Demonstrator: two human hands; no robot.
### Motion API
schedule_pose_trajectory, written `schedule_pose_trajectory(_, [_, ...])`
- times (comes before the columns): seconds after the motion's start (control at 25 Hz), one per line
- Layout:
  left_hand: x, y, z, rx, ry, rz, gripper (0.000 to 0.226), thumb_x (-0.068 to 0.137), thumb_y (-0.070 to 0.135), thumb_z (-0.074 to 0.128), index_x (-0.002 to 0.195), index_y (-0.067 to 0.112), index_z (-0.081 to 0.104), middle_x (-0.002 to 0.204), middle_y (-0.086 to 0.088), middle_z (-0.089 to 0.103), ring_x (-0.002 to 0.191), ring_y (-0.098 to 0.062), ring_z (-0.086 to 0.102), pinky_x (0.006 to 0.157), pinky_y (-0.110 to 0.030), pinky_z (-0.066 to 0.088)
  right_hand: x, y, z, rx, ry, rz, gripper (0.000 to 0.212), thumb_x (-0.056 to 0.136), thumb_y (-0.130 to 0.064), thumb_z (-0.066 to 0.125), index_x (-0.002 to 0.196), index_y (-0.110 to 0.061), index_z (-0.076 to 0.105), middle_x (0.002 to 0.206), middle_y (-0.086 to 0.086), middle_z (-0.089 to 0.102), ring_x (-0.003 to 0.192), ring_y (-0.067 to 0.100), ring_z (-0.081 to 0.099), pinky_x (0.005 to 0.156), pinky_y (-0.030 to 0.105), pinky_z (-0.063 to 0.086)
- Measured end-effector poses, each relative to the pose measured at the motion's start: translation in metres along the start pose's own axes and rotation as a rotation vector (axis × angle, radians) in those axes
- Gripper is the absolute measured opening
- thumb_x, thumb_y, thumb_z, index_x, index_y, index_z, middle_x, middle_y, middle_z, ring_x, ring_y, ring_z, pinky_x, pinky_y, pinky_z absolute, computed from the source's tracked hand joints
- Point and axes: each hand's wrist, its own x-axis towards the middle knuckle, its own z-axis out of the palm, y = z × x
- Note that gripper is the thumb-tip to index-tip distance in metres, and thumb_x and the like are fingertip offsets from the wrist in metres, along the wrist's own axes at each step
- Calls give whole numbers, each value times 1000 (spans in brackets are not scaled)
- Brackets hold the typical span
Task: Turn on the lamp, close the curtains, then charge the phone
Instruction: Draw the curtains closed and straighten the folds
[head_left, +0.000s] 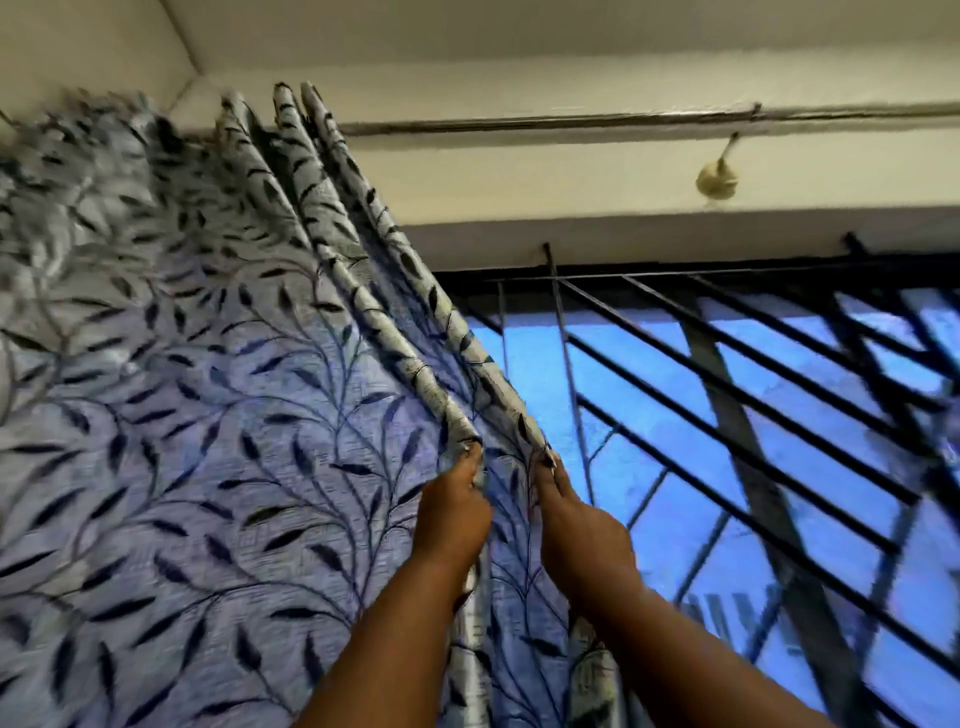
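A grey-blue curtain (197, 415) with a dark leaf pattern hangs from a rod (545, 123) and covers the left part of the window. Its free edge is bunched into folds that slant down to my hands. My left hand (454, 512) pinches one fold of that edge. My right hand (579, 530) pinches the outermost fold just to the right of it. Both arms reach up from the bottom of the view. No lamp or phone is in view.
To the right the window (649, 395) is uncovered, with black metal bars (753, 415) across blue glass. A rod bracket (717, 176) sticks out of the cream wall above the window. The ceiling is at the top.
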Motion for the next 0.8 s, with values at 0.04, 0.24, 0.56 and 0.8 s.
schedule_pose_trajectory(0.04, [3,23,35,-16,-33,10,66,87,-2,38,142,36,40,96,-17,65,46,-12,37,35,-21,23,4,39,-5,-25,9,19,72,89,-8,35,151,-27,3,159,-1,21,89,37,65,60,37,37])
schedule_pose_trajectory(0.24, [0,105,173,-93,-201,97,68,87,-4,37,146,31,36,120,-21,61,55,-19,47,45,-30,36,12,200,-21,-192,-3,105,69,90,-6,35,150,-21,7,161,-2,11,94,36,65,62,37,40])
schedule_pose_trajectory(0.56, [-42,202,339,-94,-523,270,76,84,-6,43,150,28,26,147,-14,42,129,-32,46,98,-36,44,-27,381,-38,-311,-70,368,64,90,-5,33,148,-21,13,158,1,23,105,32,63,76,40,48])
schedule_pose_trajectory(0.8, [-66,232,402,0,-656,318,65,91,2,41,149,28,26,146,-13,41,124,-35,49,96,-43,47,-58,466,-53,-383,-152,503,60,92,-4,24,148,-22,13,161,-4,10,121,26,56,90,40,46])
